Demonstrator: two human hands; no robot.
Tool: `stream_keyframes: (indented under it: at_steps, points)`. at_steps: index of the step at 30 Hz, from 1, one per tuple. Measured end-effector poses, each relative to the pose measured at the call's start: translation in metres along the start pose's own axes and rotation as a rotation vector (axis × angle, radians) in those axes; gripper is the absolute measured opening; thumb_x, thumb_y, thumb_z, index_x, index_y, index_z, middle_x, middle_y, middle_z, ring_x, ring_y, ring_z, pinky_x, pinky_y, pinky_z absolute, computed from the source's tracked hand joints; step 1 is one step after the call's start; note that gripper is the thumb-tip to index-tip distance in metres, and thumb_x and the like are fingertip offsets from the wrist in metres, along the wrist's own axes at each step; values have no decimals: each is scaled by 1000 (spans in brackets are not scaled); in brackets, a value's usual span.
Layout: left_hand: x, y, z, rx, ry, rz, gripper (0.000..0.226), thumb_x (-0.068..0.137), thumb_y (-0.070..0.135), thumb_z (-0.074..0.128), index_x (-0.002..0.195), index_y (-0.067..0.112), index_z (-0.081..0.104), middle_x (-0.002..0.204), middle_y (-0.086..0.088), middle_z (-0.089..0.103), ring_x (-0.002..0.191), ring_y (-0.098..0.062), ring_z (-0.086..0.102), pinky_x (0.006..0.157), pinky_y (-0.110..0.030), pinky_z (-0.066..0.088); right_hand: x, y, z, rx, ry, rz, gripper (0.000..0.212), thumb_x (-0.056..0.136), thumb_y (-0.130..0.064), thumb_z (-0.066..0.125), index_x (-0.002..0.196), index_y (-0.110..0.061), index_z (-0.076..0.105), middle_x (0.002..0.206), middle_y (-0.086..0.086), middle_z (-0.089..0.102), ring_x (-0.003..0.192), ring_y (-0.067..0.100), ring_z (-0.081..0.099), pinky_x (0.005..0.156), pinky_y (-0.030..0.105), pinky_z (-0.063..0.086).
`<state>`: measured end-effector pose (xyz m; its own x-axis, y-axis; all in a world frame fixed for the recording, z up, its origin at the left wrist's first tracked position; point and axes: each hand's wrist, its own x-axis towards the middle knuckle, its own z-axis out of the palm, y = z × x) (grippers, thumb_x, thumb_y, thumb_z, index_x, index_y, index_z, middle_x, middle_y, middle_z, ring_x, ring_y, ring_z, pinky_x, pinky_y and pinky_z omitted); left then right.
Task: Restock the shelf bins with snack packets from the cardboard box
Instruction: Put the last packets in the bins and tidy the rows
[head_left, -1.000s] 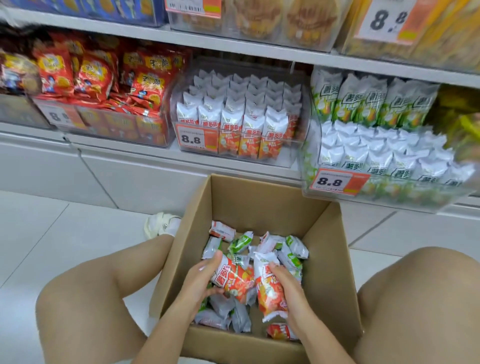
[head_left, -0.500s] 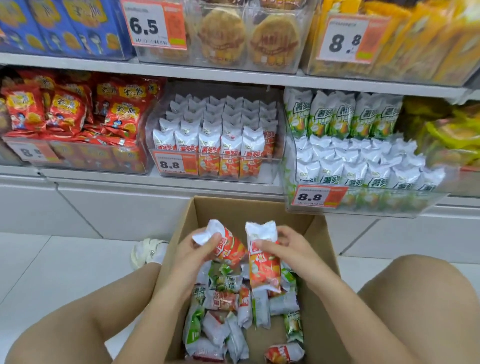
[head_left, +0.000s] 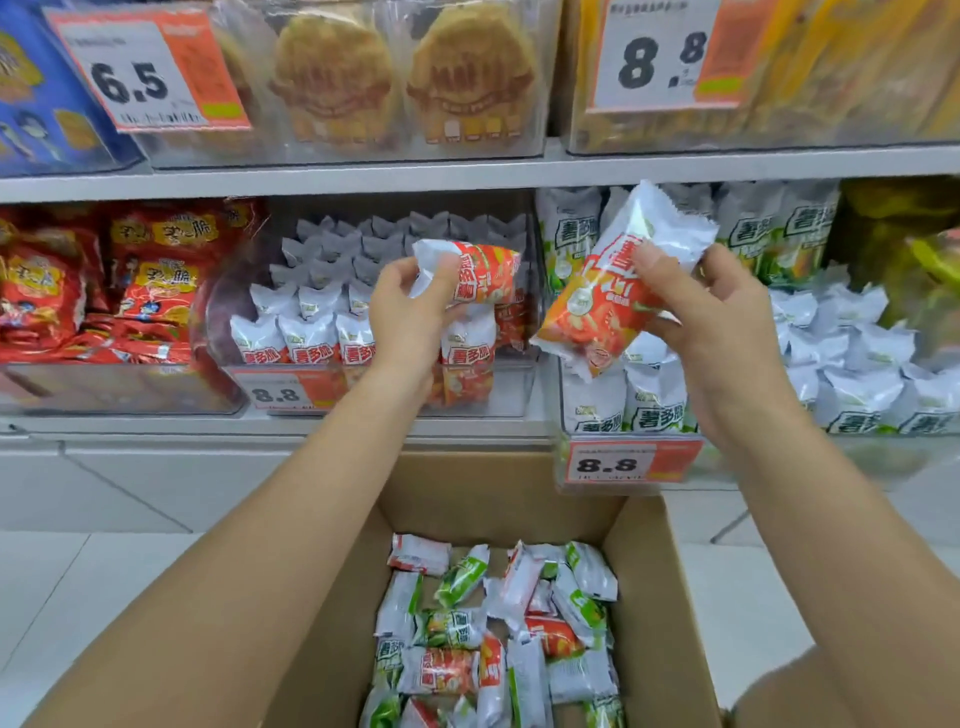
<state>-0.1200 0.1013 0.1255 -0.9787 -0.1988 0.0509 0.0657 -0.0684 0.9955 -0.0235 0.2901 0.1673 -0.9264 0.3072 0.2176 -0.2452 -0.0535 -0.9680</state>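
My left hand grips an orange-and-white snack packet, held sideways in front of the clear bin of orange packets. A second orange-and-white packet, tilted, is held by my right hand between that bin and the bin of green-and-white packets. Below, the open cardboard box holds several loose orange and green packets.
A bin of red packets stands at the left of the same shelf. The shelf above carries bins of round cakes and yellow packs with price tags 6.5 and 8.8. White floor tiles lie beside the box. My knee shows at the bottom right.
Both hands have lifted their orange packets out of the box and up to shelf height, in front of the bins. The view has tilted upward toward the shelf.
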Motion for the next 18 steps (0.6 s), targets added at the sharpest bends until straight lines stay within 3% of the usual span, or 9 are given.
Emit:
stream_keyframes:
  at_steps: [6, 10, 12, 15, 18]
  points:
    - [34, 11, 22, 576, -55, 191, 37, 86, 35, 67, 112, 8, 63, 101, -2, 60, 95, -16, 55, 75, -23, 38, 12, 5, 6, 7, 33, 35, 29, 85, -17, 69, 111, -11, 57, 91, -4, 68, 82, 4, 64, 75, 19, 53]
    - [53, 26, 35, 916, -290, 266, 47, 86, 33, 68, 125, 7, 61, 123, -10, 63, 119, -23, 55, 85, -25, 39, 18, 6, 8, 82, 66, 127, 33, 86, -20, 68, 117, -13, 58, 87, -10, 67, 80, 1, 65, 78, 22, 56]
    - [59, 20, 46, 1041, -401, 278, 47, 86, 35, 67, 124, 7, 61, 122, -13, 64, 116, -26, 56, 83, -27, 40, 19, 7, 9, 111, 70, 151, 36, 86, -21, 67, 120, -12, 58, 88, -10, 66, 79, -1, 66, 78, 22, 57]
    - [67, 7, 55, 1105, -387, 277, 49, 85, 40, 67, 117, 3, 61, 112, -14, 65, 106, -30, 59, 73, -29, 39, 20, 8, 10, 136, 71, 168, 37, 86, -20, 68, 121, -11, 57, 94, -7, 67, 81, -1, 66, 76, 19, 56]
    - [66, -4, 52, 1256, -437, 299, 52, 84, 47, 65, 119, 9, 61, 116, -10, 65, 106, -31, 59, 83, -32, 47, 21, 9, 12, 130, 58, 123, 26, 86, -17, 67, 111, -13, 58, 88, -8, 66, 81, 0, 66, 77, 19, 55]
